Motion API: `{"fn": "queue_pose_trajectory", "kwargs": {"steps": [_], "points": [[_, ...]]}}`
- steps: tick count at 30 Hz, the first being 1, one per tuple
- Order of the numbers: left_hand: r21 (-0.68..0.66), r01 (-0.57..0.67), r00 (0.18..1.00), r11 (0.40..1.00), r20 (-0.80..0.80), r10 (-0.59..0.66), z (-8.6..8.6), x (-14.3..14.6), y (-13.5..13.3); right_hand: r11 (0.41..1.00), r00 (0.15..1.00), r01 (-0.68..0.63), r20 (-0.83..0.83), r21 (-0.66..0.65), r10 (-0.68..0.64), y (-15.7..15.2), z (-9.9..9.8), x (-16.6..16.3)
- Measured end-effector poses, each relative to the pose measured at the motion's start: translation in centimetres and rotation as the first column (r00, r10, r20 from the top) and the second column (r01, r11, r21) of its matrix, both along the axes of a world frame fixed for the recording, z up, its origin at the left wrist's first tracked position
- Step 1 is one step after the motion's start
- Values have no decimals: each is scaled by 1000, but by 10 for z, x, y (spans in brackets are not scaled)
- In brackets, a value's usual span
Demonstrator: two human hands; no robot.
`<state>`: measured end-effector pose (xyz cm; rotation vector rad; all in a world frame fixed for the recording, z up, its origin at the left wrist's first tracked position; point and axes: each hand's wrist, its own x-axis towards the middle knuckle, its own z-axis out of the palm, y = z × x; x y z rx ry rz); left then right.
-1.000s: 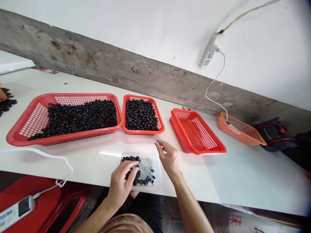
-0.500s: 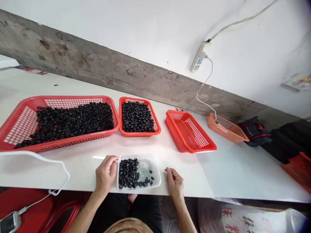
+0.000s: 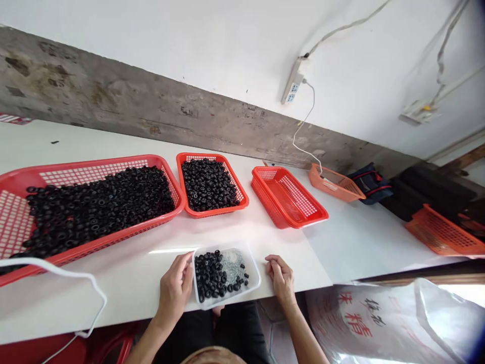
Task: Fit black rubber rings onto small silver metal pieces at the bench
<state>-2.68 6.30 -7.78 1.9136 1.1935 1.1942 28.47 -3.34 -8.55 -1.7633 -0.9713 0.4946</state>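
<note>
A shallow clear plastic container (image 3: 254,277) sits at the table's front edge. Small black rings (image 3: 207,275) fill its left part, and small clear beads or rings (image 3: 232,264) lie in its right part, with a few black pieces beside them. My left hand (image 3: 176,285) is closed at the container's left rim, its fingertips against the upper left corner. To the right of the container, my right hand (image 3: 281,278) rests on the table with curled fingers and thumb pressed to the index finger. Whether anything is between those fingers is hidden.
A large red basket (image 3: 113,237) and a smaller red basket (image 3: 244,202) hold many black rings. Farther right stand an empty red basket (image 3: 290,199) and an orange basket (image 3: 337,187). A white cable (image 3: 76,273) crosses the table at left. A power strip (image 3: 293,83) hangs on the wall.
My view has swung right and tilted, so the baskets and wall strip appear farther left. Both hands stay beside the container in much the same pose.
</note>
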Motion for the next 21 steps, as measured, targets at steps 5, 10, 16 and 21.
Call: {"fn": "queue_pose_trajectory", "kwargs": {"steps": [5, 10, 16, 21], "points": [[-285, 29, 995, 958, 97, -2, -3, -8, 6, 1000, 999, -1, 52, -31, 2, 0, 7, -3], [-354, 26, 991, 935, 132, 22, -3, -9, 10, 997, 997, -30, 74, -69, 35, 1, 13, -5], [-297, 15, 1000, 955, 26, -8, -5, -17, 8, 993, 992, -79, 92, -90, 88, 0, 17, -5], [-115, -6, 991, 993, -132, -9, -6, -29, 0, 992, 987, -101, 117, -82, 110, 0, 13, -4]]}}
